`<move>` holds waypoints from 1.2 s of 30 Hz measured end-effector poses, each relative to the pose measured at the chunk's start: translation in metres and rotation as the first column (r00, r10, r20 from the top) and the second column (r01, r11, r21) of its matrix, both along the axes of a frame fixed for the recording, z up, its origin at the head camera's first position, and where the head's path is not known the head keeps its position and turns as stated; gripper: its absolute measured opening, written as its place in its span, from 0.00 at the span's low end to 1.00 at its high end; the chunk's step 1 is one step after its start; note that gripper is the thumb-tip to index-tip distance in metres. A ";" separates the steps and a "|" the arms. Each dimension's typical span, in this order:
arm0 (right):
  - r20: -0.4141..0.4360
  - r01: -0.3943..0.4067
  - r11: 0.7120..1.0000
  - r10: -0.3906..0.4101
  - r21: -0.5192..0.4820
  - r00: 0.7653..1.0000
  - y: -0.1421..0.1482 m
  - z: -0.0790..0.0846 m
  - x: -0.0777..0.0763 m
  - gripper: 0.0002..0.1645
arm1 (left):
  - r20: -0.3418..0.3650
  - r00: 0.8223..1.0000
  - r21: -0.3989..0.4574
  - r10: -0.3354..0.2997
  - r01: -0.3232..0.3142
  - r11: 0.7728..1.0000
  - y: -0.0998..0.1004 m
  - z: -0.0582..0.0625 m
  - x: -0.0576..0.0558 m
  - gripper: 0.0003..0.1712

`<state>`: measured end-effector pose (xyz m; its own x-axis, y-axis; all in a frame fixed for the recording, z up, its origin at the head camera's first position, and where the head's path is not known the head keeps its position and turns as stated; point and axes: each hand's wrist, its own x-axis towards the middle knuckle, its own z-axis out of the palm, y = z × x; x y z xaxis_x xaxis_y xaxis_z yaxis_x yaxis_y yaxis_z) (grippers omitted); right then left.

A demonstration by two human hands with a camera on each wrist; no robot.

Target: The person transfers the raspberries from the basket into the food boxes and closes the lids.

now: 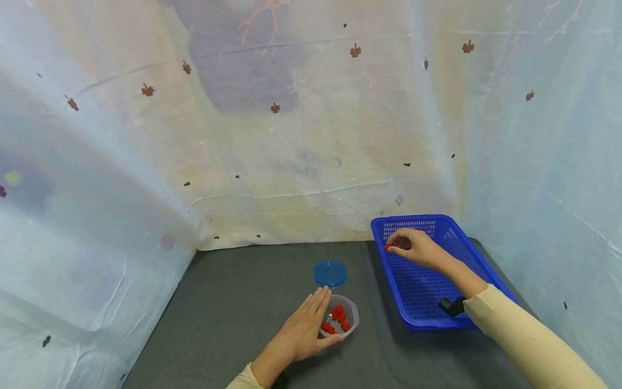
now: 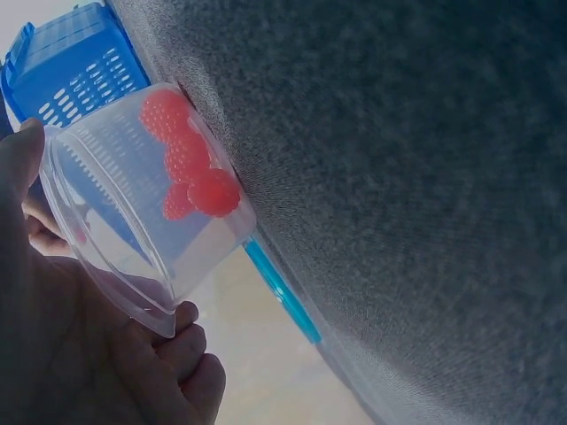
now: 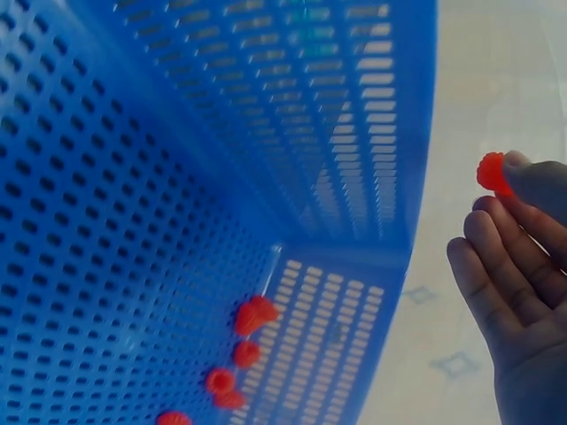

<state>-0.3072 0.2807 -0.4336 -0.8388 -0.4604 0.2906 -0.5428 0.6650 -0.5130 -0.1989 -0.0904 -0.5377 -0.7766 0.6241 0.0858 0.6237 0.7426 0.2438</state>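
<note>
At the blue basket (image 1: 419, 298), the right hand (image 1: 419, 249) pinches a red raspberry (image 3: 492, 173) by thumb and fingertip. The left hand (image 1: 302, 330), fingers straight, thumb spread, touches the clear tub (image 1: 354, 312) of berries (image 1: 342, 317) on the bench (image 1: 233, 302).

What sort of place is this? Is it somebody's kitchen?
Perhaps a screened-off work booth rather than a kitchen: pale, leaf-patterned sheeting rises behind and beside a grey work surface, which bears a blue basket and a clear tub of red berries.
</note>
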 end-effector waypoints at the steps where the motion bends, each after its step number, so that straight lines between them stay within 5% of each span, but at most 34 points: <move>1: -0.003 -0.009 1.000 0.009 -0.004 1.000 -0.002 0.001 0.001 0.05 | -0.002 1.000 0.000 -0.001 0.001 1.000 0.000 0.000 0.000 0.61; 12: -0.047 -0.114 0.993 0.113 -0.020 0.992 -0.026 0.006 0.018 0.08 | 0.034 0.999 0.011 0.015 -0.015 1.000 -0.001 0.001 0.000 0.62; 19: 0.002 -0.165 0.986 0.165 -0.022 0.986 -0.041 0.009 0.029 0.07 | 0.048 0.999 0.009 0.024 -0.025 1.000 0.000 0.000 -0.001 0.62; 36: 0.040 -0.333 0.943 0.333 0.011 0.942 -0.078 0.004 0.050 0.06 | 0.047 0.999 0.017 0.024 -0.025 1.000 0.001 0.002 0.001 0.62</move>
<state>-0.2576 0.2025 -0.4298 -0.6467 -0.7200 0.2518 -0.7157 0.4586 -0.5268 -0.1983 -0.0889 -0.5361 -0.7950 0.6036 0.0598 0.5931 0.7529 0.2851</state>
